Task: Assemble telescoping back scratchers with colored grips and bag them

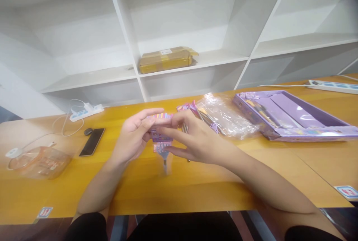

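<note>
Both hands meet over the middle of the table around a small box-like item with pink, yellow and blue stripes. My left hand is closed on its left end, thumb on top. My right hand pinches its right end between thumb and forefinger, the other fingers stretched out below. A purple patterned part shows under the item; whether the two are joined I cannot tell. Just below lies a pink and blue piece in clear wrap. Several thin sticks and striped pieces lie partly behind my right hand.
Crumpled clear plastic lies beside a shallow purple box on the right. To the left are a phone, a dark mouse-like object, a power strip and an orange-tinted clear container. A taped parcel sits on the shelf.
</note>
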{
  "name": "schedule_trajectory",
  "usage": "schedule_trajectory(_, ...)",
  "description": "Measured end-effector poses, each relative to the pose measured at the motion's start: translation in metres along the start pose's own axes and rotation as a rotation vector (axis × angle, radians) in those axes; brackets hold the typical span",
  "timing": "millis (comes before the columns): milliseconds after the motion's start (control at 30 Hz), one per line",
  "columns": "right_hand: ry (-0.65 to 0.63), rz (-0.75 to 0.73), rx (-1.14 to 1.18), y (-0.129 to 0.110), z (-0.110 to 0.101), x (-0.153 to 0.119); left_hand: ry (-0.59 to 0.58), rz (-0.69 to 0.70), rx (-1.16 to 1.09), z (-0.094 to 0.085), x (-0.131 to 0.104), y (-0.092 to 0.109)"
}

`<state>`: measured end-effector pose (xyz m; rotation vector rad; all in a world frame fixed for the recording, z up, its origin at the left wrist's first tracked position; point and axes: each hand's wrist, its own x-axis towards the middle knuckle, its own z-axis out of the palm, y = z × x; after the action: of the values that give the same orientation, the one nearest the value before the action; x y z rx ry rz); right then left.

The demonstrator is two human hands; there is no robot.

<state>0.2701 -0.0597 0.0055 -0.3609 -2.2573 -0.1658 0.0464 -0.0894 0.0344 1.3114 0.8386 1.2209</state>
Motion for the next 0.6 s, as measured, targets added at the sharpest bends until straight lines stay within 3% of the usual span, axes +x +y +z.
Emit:
schedule_trajectory(167, 0.001, 0.056, 0.097, -0.0015, 0.0026, -0.0013, -0.008, 0.001, -0.011, -0.0006, 0.0006, -0.0025)
schedule_trajectory(600, 0.106, 0.051, 0.090, 0.0024, 0.0053, -0.0010, -0.008, 0.020, -0.030, -0.0003, 0.0020, -0.0005)
